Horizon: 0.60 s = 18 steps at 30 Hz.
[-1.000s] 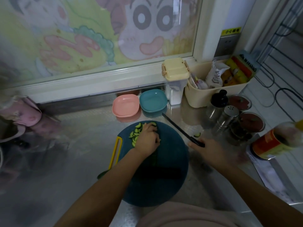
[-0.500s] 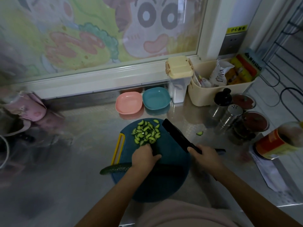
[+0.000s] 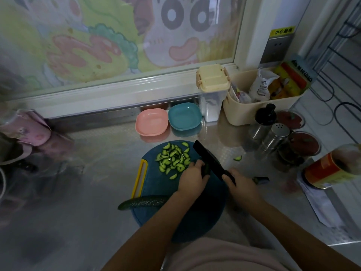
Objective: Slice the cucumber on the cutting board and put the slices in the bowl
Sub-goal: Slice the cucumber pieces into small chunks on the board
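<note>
Whole cucumber [image 3: 142, 202] across near-left edge of cutting board [image 3: 154, 184], left grip [image 3: 192, 179] curled round short cucumber piece [image 3: 206, 170] mid-board, right grip [image 3: 241, 187] closed round knife [image 3: 208, 159] handle, blade beside piece, slices [image 3: 172, 160] heaped just beyond left grip, pink bowl [image 3: 152, 122] and teal bowl [image 3: 184, 116] farther back on tabletop [image 3: 97, 153]

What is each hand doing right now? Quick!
Left hand: closed, holding down a cucumber piece.
Right hand: closed, gripping the knife.
</note>
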Each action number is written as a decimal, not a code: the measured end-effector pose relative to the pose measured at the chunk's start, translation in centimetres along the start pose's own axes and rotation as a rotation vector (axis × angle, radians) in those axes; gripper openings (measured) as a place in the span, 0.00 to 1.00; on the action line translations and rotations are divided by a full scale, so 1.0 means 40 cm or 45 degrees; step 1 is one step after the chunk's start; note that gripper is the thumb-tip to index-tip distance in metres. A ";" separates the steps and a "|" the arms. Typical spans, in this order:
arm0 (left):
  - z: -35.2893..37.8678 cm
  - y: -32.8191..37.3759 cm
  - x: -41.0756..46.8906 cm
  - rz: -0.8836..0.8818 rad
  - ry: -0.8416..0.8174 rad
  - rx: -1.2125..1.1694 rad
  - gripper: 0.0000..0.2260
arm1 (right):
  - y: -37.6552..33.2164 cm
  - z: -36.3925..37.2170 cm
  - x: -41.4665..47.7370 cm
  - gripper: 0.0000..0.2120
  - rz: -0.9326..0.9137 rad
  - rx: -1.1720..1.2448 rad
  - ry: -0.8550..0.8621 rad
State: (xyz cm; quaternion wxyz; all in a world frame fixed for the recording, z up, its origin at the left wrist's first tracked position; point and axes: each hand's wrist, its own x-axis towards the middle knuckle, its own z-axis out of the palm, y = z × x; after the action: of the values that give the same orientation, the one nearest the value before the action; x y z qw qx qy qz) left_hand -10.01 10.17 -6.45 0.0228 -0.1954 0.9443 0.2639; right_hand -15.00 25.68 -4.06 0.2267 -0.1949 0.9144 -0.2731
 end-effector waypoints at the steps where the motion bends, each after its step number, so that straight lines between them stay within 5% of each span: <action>1: 0.003 -0.003 0.000 0.013 0.006 0.004 0.18 | 0.001 0.009 -0.001 0.11 -0.015 -0.017 -0.016; 18: 0.046 -0.045 -0.022 0.251 0.168 -0.003 0.19 | -0.012 0.037 -0.014 0.14 -0.001 -0.045 -0.044</action>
State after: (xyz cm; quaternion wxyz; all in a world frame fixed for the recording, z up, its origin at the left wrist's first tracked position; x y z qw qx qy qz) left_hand -8.61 10.00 -8.80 -0.0655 -0.1186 0.9580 0.2527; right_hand -13.66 25.00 -4.70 0.2388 -0.2038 0.9149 -0.2538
